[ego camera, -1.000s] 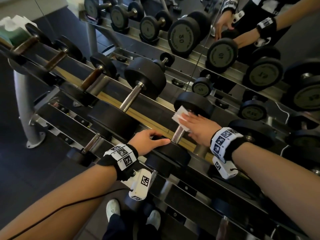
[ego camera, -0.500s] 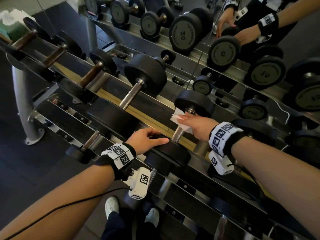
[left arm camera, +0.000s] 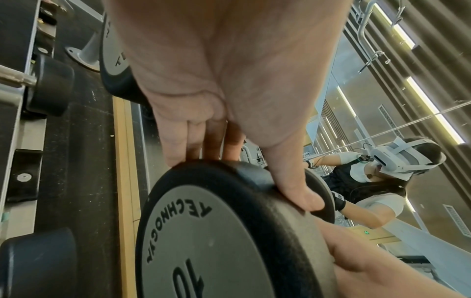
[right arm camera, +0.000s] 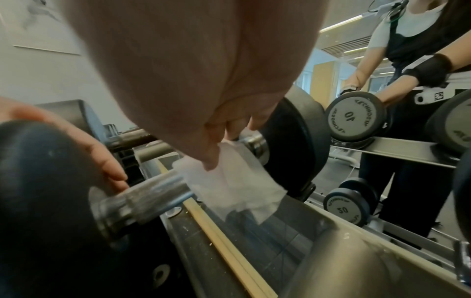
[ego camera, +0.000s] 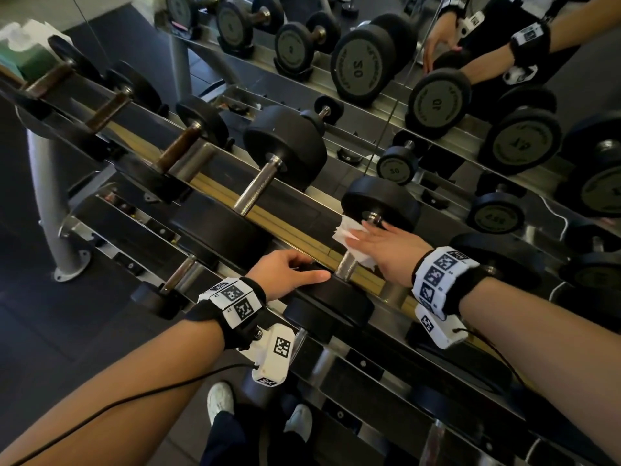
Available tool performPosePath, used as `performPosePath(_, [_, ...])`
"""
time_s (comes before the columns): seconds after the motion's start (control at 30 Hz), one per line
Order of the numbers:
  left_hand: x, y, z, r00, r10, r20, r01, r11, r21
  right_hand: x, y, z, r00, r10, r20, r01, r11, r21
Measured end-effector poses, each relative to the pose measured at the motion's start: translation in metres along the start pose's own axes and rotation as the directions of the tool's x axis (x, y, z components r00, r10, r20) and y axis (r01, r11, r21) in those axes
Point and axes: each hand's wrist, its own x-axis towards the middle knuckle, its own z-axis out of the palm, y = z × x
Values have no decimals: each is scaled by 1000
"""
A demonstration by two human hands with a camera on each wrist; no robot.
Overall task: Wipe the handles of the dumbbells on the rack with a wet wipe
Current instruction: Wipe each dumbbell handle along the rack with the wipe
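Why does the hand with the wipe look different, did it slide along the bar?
Yes. The right hand slid the wet wipe up the handle, toward the dumbbell's far head.

Dumbbell end cap: "TECHNOGYM", "10". Mirrored caps read reversed: "10", "50".

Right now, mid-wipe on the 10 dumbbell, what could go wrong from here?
1. The wipe covers only the far part of the handle; the bare stretch near the left hand may get skipped.
2. The right hand works close to the far head, so fingers could be pinched if the dumbbell rolls.
3. The wipe's loose corner hangs free and may bunch up.
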Motion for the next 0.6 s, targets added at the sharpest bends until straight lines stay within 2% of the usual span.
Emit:
performPosePath(0.1, [0,4,-3,1000,3,6,-3,1000,12,-1,-11,6,996,-58,-61,61,997,53])
performPosePath(0.2, [-1,5,-4,1000,18,5,-19,1000,18,-2,-28,18,986,-165,-27,165,986,21])
performPosePath(0.27, [-2,4,-3,1000,16,-3,-16,1000,19,-1,-28,16,982,-186,14,186,982,9])
performPosePath(0.47, [-1,-1,0,999,-30,-13,31,999,26,2,8,-7,1000,31,-3,-30,999,25])
performPosePath(0.53, [-1,-2,0,999,-33,-15,33,999,24,-2,1,-4,999,31,-35,-30,999,46])
performPosePath(0.6, [-1,-2,1,999,-26,-19,26,999,21,-7,-13,5,998,-46,-43,48,997,64])
